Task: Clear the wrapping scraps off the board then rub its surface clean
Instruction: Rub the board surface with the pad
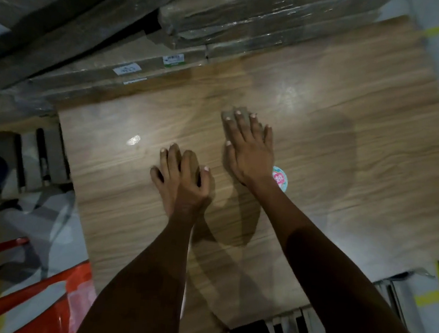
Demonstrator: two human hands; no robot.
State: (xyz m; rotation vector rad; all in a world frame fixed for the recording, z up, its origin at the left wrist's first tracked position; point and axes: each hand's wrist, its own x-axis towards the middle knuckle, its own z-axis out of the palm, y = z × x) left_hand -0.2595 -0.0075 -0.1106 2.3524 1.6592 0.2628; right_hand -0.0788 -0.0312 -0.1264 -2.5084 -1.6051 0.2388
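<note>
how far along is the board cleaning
Done: no scraps show on the board. In hand: the right hand presses a pad flat on it; the left hand rests on the wood. Left: rubbing the rest, where a sticker remains.

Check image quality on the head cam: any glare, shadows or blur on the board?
Head view: dim overall; glare patches on the board at its far centre and a small bright glint left of the left hand; arm shadows fall between the forearms; right hand lies flat on a grey pad; soft motion blur throughout; wide-angle bending at the edges, labels on the wrapped packages unreadable.
</note>
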